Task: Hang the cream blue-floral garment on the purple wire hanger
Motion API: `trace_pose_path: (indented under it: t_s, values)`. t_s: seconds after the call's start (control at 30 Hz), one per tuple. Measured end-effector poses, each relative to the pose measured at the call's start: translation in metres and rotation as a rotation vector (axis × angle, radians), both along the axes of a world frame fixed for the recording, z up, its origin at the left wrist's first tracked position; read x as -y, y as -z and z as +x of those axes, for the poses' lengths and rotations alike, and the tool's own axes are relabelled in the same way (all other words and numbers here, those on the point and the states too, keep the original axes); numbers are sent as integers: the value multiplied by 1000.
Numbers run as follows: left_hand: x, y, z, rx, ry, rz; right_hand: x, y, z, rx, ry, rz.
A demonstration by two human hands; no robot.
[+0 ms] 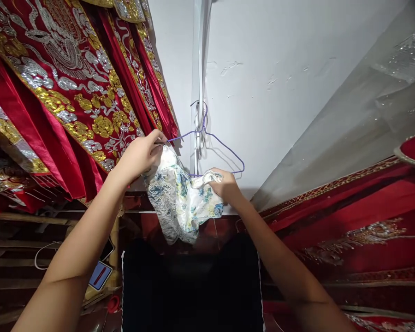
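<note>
Pinching floral fabric (pixel 181 198) at a purple wire hanger (pixel 214 145) on a white wall (pixel 280 69): left hand (pixel 140 154), right hand (pixel 224 186), beside embroidered red garments (pixel 65 83).

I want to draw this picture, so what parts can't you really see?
Head view:
- Thin purple wire hanger: its left shoulder is hidden by the left hand and the white, blue-flowered silky cloth.
- The cloth's shape: bunched, and partly covered by the right hand.
- Red, gold-embroidered hanging cloths: cut off by the left edge.
- Black cloth: too dark to make out.
</note>
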State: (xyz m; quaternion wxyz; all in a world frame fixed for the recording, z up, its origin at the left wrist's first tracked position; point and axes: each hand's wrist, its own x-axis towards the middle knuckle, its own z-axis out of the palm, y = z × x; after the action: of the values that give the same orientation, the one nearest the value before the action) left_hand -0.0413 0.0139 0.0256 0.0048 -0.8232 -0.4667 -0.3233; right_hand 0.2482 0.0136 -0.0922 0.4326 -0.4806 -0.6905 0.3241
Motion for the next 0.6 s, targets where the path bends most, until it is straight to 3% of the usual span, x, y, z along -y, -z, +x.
trace_pose_path:
  t_s: [0.2, 0.33, 0.4, 0.47, 0.57, 0.6]
  values:
    - [-45, 32, 11, 13, 100, 35, 6, -14, 16, 31, 15, 17]
    - [-52, 41, 14, 33, 132, 59, 0, -29, 58, 22, 367, 297]
    - [-54, 38, 14, 25, 155, 68, -6, -38, 86, 23, 486, 327]
    - [-56, 34, 12, 32, 153, 94, -14, -47, 111, 18, 423, 185]
    - [-57, 34, 7, 120, 70, 120, -22, -63, 129, -53, 131, -129]
    - [-57, 35, 6, 168, 40, 107, -25, -66, 127, -99, 73, -165]
